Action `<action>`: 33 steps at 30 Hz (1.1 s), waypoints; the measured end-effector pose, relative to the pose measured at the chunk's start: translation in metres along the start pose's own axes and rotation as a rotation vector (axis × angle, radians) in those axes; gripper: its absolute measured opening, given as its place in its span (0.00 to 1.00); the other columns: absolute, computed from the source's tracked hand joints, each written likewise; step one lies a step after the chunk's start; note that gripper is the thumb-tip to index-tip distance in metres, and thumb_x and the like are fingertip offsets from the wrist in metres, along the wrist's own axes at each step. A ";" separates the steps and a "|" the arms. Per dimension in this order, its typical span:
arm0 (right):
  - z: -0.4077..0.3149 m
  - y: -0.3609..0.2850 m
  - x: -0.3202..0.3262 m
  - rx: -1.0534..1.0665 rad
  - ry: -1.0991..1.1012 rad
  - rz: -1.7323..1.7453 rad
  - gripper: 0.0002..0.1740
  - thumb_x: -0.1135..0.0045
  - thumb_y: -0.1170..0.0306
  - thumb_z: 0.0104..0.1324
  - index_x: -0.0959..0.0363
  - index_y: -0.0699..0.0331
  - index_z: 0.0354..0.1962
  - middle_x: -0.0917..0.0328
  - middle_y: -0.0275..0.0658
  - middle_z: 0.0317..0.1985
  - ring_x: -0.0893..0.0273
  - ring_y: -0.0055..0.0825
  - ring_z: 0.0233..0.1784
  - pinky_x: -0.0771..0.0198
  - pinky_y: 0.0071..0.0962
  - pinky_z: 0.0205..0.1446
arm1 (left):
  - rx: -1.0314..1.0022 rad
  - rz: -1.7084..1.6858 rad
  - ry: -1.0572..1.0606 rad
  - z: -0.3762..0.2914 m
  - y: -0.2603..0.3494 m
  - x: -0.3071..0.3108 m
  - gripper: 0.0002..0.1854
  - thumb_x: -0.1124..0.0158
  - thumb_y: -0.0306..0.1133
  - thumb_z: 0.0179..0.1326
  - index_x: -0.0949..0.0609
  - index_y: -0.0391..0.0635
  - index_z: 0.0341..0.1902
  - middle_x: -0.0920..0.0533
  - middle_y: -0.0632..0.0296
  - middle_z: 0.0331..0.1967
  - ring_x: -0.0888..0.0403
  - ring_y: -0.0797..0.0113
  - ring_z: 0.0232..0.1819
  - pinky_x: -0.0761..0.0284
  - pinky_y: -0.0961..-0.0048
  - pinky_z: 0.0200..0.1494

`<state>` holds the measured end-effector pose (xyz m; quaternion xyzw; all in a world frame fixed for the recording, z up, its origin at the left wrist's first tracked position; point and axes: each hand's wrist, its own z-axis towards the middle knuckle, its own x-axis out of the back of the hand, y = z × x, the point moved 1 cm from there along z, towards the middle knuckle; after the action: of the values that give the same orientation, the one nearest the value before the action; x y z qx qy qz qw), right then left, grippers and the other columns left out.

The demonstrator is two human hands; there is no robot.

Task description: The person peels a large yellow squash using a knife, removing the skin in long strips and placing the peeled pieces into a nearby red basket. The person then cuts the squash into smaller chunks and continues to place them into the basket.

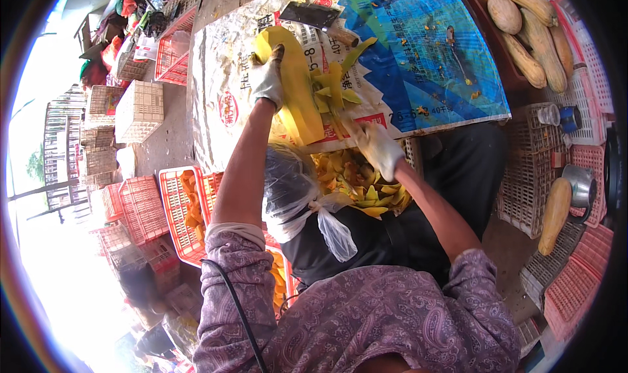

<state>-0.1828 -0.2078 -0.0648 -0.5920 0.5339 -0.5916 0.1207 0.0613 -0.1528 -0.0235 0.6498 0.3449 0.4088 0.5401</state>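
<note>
A long peeled yellow squash [300,103] lies on printed plastic sacking [211,78] that covers the work table. My left hand [269,76], in a stained white glove, grips its upper part from the left side. My gloved right hand [375,145] is at the table's near edge, beside a small pile of green and yellow peel strips [336,86]; its fingertips are blurred, and whether it holds anything cannot be told. Above the peel lies a cleaver [314,15] with a wooden handle. Below my right hand, a container of peelings [363,181] stands against my lap.
A spoon-like metal tool [456,54] lies on the blue sacking. Whole squashes [532,39] fill a brown crate at the right. Red crates [181,216] with orange pieces stand at the left. A metal jug [579,186] and another squash [556,216] sit on crates at the right.
</note>
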 end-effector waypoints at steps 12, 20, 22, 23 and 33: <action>0.059 -0.005 -0.071 -0.008 0.088 0.167 0.20 0.51 0.60 0.69 0.20 0.69 0.29 0.20 0.57 0.31 0.20 0.56 0.39 0.26 0.46 0.42 | 0.039 -0.101 -0.088 -0.005 0.008 0.001 0.26 0.29 0.36 0.60 0.28 0.41 0.58 0.18 0.57 0.47 0.20 0.67 0.43 0.23 0.70 0.46; -0.051 -0.013 -0.032 -0.140 -0.090 0.476 0.30 0.57 0.50 0.74 0.25 0.74 0.40 0.20 0.60 0.34 0.20 0.50 0.44 0.30 0.45 0.44 | 0.097 -0.164 -0.067 0.003 -0.001 0.001 0.30 0.29 0.38 0.60 0.30 0.40 0.61 0.19 0.56 0.49 0.20 0.67 0.44 0.22 0.70 0.46; -0.009 -0.021 -0.019 -0.148 -0.081 0.509 0.32 0.59 0.48 0.74 0.24 0.74 0.40 0.20 0.59 0.35 0.19 0.48 0.45 0.30 0.46 0.46 | 0.047 -0.162 -0.054 0.003 -0.003 0.000 0.30 0.29 0.38 0.60 0.30 0.39 0.61 0.19 0.56 0.50 0.21 0.67 0.45 0.23 0.70 0.47; 0.025 -0.028 -0.013 -0.043 -0.078 0.267 0.32 0.59 0.48 0.74 0.23 0.73 0.39 0.20 0.59 0.36 0.19 0.49 0.45 0.30 0.47 0.47 | 0.032 -0.157 -0.043 0.004 -0.003 0.000 0.31 0.29 0.38 0.60 0.31 0.38 0.61 0.19 0.56 0.50 0.21 0.67 0.45 0.23 0.71 0.48; 0.054 -0.023 -0.059 -0.081 0.049 0.095 0.21 0.54 0.58 0.71 0.21 0.69 0.36 0.20 0.59 0.35 0.21 0.57 0.43 0.28 0.48 0.48 | 0.019 -0.078 -0.058 0.007 -0.010 0.004 0.34 0.29 0.42 0.60 0.32 0.36 0.63 0.19 0.54 0.52 0.22 0.66 0.49 0.26 0.71 0.54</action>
<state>-0.1109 -0.1797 -0.0954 -0.5556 0.5878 -0.5774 0.1117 0.0689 -0.1506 -0.0333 0.6523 0.3581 0.3651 0.5595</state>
